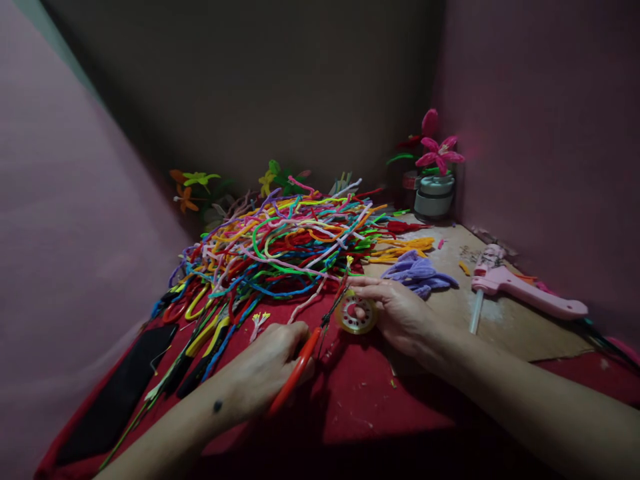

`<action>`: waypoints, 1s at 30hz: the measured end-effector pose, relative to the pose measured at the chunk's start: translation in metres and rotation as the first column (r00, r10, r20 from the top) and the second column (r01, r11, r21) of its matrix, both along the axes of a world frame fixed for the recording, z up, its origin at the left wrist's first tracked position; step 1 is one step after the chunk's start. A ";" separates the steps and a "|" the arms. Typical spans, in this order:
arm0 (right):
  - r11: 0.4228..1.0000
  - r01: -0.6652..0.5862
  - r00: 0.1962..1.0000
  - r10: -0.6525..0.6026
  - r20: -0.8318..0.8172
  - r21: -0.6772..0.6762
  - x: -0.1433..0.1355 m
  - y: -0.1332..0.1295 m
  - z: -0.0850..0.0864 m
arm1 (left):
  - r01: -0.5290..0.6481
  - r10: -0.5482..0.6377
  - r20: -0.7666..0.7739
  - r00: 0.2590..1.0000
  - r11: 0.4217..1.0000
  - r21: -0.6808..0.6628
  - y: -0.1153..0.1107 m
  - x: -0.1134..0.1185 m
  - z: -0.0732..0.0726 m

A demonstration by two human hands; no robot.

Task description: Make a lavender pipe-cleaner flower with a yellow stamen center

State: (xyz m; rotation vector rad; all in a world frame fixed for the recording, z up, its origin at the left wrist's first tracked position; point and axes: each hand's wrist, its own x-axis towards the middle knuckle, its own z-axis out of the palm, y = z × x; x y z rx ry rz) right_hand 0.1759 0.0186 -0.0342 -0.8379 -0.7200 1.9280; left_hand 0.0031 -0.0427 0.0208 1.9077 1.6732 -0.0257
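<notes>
My left hand (273,363) is closed around orange-handled pliers (295,377), whose dark metal end points up and away to the right. My right hand (400,313) holds a roll of yellowish clear tape (356,328), with a fingertip showing through its hub. Its thumb and fingers pinch near the tool's tip. Just above that pinch a small bunch of yellow-tipped stamens (349,261) sticks up; what its stem rests against is hard to make out. Another stamen bunch (259,321) with pale stems lies behind my left hand.
A large heap of coloured pipe cleaners (285,247) covers the back. Right of it are purple fuzzy pieces (417,272), a cardboard sheet (520,337), a pink glue gun (530,290) and pink flowers (440,157) in a pot. At left lie a black phone (117,393) and yellow-black pliers (205,343).
</notes>
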 end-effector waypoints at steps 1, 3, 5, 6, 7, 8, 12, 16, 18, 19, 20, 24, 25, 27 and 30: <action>1.000 -0.001 1.000 0.001 -0.002 0.003 0.000 0.001 -0.001 | 0.000 0.000 0.009 1.000 1.000 0.003 0.000 -0.001 -0.001; 1.000 -0.008 1.000 0.008 -0.006 0.007 0.000 0.002 -0.002 | 0.003 -0.003 0.022 1.000 1.000 0.008 0.001 -0.003 -0.005; 1.000 -0.011 1.000 0.011 -0.007 0.011 -0.001 0.002 -0.002 | 0.007 -0.007 0.027 1.000 1.000 0.010 0.001 -0.005 -0.008; 1.000 -0.010 1.000 0.011 -0.007 0.015 -0.001 0.002 -0.002 | 0.008 -0.008 0.029 1.000 1.000 0.008 0.001 -0.005 -0.009; 1.000 -0.010 1.000 0.010 -0.008 0.019 -0.001 0.002 -0.002 | 0.008 -0.008 0.031 0.999 1.000 0.008 0.001 -0.006 -0.011; 1.000 -0.007 1.000 0.007 -0.006 0.024 -0.001 0.001 -0.001 | 0.007 -0.007 0.034 0.999 1.000 0.009 0.001 -0.007 -0.011; 0.999 0.003 0.999 -0.004 0.033 0.034 -0.001 -0.001 0.000 | 0.004 -0.005 0.056 0.998 1.000 0.008 0.002 -0.006 -0.011; 0.999 -0.014 0.997 0.010 0.080 0.051 -0.001 0.000 -0.001 | -0.007 0.008 0.055 0.998 1.000 -0.023 0.002 -0.004 -0.007; 0.997 -0.010 0.996 0.003 0.091 0.076 -0.001 0.000 -0.003 | -0.001 0.002 0.052 0.999 1.000 -0.021 0.001 -0.004 -0.006; 0.996 -0.009 0.996 0.001 0.094 0.087 -0.001 0.001 -0.005 | 0.002 -0.001 0.052 0.999 1.000 -0.016 0.000 -0.005 -0.005; 0.996 -0.010 0.995 0.001 0.098 0.093 -0.001 0.001 -0.006 | 0.004 -0.003 0.053 0.999 1.000 -0.010 0.000 -0.005 -0.005; 0.993 -0.023 0.993 0.009 0.118 0.112 0.000 0.001 -0.009 | -0.005 0.005 0.027 1.000 1.000 -0.007 0.000 -0.008 -0.005; 0.993 -0.022 0.992 0.008 0.125 0.115 0.000 0.001 -0.009 | -0.007 0.007 0.024 1.000 1.000 -0.014 0.000 -0.008 -0.006; 0.993 -0.024 0.991 0.009 0.131 0.117 -0.001 0.001 -0.009 | -0.011 0.012 0.040 0.999 0.999 -0.030 0.001 -0.008 -0.007; 0.990 -0.052 0.994 0.039 0.104 0.129 0.000 0.001 -0.010 | -0.013 0.018 0.087 0.996 0.998 -0.056 0.002 -0.007 -0.010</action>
